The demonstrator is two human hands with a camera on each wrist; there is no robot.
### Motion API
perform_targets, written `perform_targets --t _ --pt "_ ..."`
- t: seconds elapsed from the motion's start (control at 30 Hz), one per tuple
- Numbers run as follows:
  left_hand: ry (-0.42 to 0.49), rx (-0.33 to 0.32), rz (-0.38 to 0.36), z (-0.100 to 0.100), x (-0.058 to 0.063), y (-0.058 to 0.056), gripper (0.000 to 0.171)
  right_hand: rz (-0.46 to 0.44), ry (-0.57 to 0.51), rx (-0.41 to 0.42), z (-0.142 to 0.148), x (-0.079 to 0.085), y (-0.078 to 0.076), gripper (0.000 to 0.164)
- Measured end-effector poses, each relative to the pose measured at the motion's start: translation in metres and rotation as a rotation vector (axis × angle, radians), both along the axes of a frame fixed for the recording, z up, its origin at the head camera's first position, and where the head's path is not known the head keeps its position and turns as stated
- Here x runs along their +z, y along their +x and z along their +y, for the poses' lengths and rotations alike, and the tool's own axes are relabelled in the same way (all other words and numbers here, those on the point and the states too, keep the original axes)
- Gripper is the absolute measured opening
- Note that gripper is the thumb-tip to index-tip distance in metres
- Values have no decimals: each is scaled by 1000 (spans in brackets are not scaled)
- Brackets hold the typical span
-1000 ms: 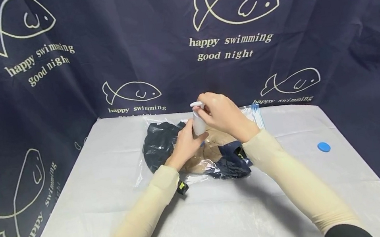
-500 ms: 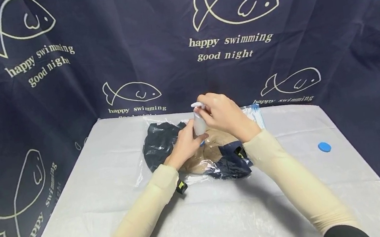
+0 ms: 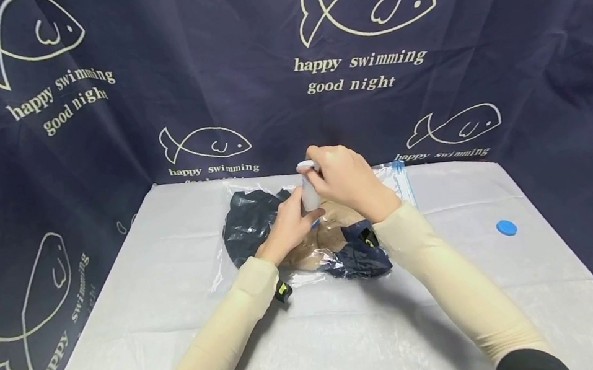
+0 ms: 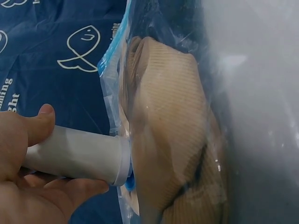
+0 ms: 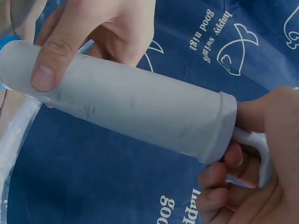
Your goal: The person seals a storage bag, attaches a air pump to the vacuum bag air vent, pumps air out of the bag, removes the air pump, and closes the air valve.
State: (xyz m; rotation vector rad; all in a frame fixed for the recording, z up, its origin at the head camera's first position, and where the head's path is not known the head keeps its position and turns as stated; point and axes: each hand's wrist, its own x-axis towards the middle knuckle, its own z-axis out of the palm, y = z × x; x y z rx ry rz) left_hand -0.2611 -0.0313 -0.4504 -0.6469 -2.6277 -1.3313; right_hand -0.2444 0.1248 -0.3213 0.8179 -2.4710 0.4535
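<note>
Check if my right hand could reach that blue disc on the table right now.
Probably yes: the blue disc lies uncovered to the right of the right sleeve, though the right hand would first need to release the pump handle.

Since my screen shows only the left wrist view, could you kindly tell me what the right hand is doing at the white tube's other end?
Observer: The right hand has its fingers curled round a white handle at that end of the white tube.
Operator: Thank you; is there anything lying apart from the clear bag?
Observer: Yes, a blue disc lies on the table, to the right of the clear bag in the head view.
</note>
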Motion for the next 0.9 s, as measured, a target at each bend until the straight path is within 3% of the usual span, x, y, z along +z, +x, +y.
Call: perform_targets --t 0.5,0.9 --pt "-2 6 17 -2 1 0 54 0 28 10 -7 2 4 25" --pt "-25 -4 30 1 3 0 53 10 40 -73 -4 7 7 16"
